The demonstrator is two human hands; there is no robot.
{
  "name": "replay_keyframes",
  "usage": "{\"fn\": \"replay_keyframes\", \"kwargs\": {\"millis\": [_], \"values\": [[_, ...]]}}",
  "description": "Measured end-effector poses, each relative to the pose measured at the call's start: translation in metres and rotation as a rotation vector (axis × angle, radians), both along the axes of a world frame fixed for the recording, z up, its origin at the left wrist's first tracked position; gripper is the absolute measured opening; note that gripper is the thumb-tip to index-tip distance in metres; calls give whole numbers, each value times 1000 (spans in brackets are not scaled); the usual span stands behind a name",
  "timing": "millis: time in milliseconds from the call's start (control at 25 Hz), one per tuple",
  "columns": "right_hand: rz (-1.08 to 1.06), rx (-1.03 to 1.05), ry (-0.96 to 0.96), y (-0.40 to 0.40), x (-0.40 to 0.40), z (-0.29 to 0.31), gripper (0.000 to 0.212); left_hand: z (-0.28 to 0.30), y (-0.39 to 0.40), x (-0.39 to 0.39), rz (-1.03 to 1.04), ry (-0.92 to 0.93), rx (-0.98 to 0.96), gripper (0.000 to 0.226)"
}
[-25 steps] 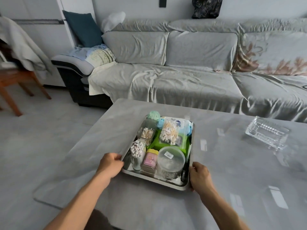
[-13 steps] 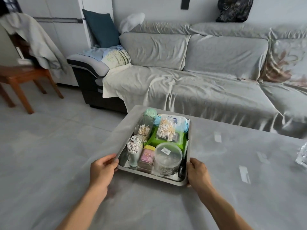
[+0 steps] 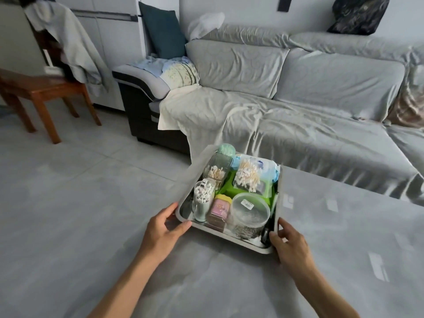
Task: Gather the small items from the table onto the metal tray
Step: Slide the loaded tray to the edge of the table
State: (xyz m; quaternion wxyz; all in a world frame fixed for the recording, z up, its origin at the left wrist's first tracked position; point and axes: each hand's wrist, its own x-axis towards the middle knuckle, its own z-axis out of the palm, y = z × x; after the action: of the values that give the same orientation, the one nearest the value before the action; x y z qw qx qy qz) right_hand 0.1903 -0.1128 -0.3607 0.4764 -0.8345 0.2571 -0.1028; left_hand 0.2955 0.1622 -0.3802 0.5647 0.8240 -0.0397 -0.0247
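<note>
The metal tray (image 3: 229,236) is held over the grey table's (image 3: 321,249) left corner, packed with small items. Inside stand a clear jar of white cotton swabs (image 3: 203,200), a jar of wooden-stick swabs (image 3: 216,172), a pink box with a yellow lid (image 3: 220,210), a round clear lidded tub (image 3: 250,211) and a bag of cotton swabs (image 3: 249,175) on green and blue packets. My left hand (image 3: 164,228) grips the tray's near left corner. My right hand (image 3: 289,242) grips its near right corner.
A grey covered sofa (image 3: 298,99) runs behind the table with a teal cushion (image 3: 164,31) and folded cloths on its left arm. A wooden chair (image 3: 43,92) draped with a garment stands at the far left on the tiled floor (image 3: 80,180).
The tray has moved left toward the table's corner with both hands on it, and my view has swung left. The glass dish at the right has dropped out of view.
</note>
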Motion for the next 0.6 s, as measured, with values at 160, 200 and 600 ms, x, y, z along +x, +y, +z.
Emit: {"fn": "replay_keyframes", "kwargs": {"millis": [160,200,600], "values": [[-26,-15,9,4,22,4,17,2,1,11,18,-23,-5,73],[-29,-11,11,4,28,4,18,1,1,14,30,-28,-19,74],[20,27,41,13,62,8,29,1,-5,36,148,-118,16,20]]}}
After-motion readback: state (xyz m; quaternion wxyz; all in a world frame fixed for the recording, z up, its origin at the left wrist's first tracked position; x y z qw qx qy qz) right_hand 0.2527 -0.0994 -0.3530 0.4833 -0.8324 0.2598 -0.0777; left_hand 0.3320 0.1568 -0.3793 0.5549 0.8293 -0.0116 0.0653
